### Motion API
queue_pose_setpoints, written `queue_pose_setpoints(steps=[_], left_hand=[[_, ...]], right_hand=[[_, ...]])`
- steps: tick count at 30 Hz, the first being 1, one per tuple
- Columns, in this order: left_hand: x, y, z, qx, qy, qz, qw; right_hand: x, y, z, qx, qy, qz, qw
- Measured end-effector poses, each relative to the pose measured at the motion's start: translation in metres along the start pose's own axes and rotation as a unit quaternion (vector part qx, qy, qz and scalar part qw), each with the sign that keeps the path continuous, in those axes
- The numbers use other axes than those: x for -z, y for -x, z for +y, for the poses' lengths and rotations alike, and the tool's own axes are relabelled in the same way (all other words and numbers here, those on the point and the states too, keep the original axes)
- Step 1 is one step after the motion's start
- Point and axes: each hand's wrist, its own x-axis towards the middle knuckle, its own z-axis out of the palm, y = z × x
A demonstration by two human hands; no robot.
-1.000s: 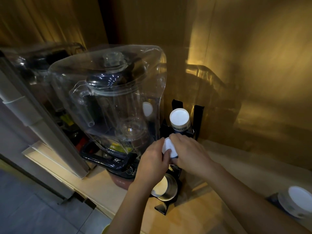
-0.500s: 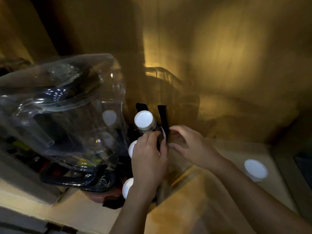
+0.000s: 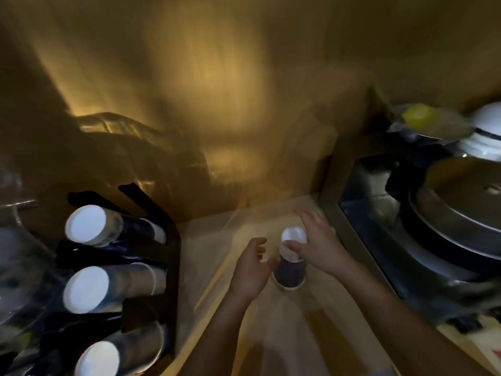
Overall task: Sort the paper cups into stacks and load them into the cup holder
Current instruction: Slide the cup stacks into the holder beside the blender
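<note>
**Nearly done: three rows full, one stack left on the counter**

So, look at the rack (image 3: 173,256) on your left; it is black, and it has three rows of cups lying on their sides, with the white bottoms facing you; the top row (image 3: 89,226), the middle row (image 3: 89,289) and the bottom row (image 3: 100,359) all look filled, so I think most of the loading is done.

One more stack of cups (image 3: 290,270) stands upside down on the wooden counter (image 3: 271,335), well apart from the rack and close to the corner; it is dark low down and white on top.

Your right hand (image 3: 317,245) is on that stack; the fingers curl round the white top and touch it, but the picture is blurry, so I cannot tell if you have a firm hold yet. Your left hand (image 3: 252,272) is open, with the fingers spread, just beside the stack; it holds nothing.

What is left, I think, is to pick up this stack and slide it into the rack; I cannot see a free slot from here, so check for one. Off to your right are metal pans (image 3: 461,213); they are not part of the job.
</note>
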Motion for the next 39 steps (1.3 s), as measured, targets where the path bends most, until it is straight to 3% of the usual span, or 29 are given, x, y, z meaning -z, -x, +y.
queue_pose_setpoints(steps=[3,7,10,14,17,20,23,27,31,39], left_hand=[[-0.025,-0.022,-0.017,0.091,0.058,-0.061,0.992],[-0.052,-0.037,-0.041,0.099,0.05,-0.089,0.99],[-0.064,-0.038,-0.054,0.096,0.098,-0.104,0.985],[-0.073,-0.033,-0.064,0.104,0.097,-0.037,0.989],[-0.076,-0.03,-0.069,0.077,0.131,-0.032,0.988],[-0.074,-0.025,-0.069,0.045,0.162,-0.039,0.985],[-0.068,-0.021,-0.068,0.061,0.162,0.004,0.985],[-0.043,-0.013,-0.062,0.055,0.196,0.088,0.975],[0.002,0.001,-0.039,-0.002,0.207,0.156,0.966],[0.118,0.051,0.02,-0.125,0.201,0.224,0.945]], right_hand=[[-0.011,-0.001,0.024,-0.066,-0.019,-0.045,0.997],[-0.028,0.001,0.048,-0.06,-0.124,-0.103,0.985],[-0.038,0.003,0.055,-0.031,-0.11,-0.099,0.989],[-0.048,0.004,0.062,-0.048,-0.197,-0.105,0.974],[-0.051,0.002,0.068,-0.053,-0.268,-0.124,0.954],[-0.052,-0.005,0.066,-0.047,-0.295,-0.134,0.945],[-0.053,-0.013,0.057,-0.029,-0.296,-0.14,0.945],[-0.054,-0.021,0.028,0.031,-0.304,-0.152,0.94],[-0.051,-0.026,-0.016,0.105,-0.295,-0.12,0.942],[-0.013,-0.024,-0.128,0.232,-0.368,-0.052,0.899]])
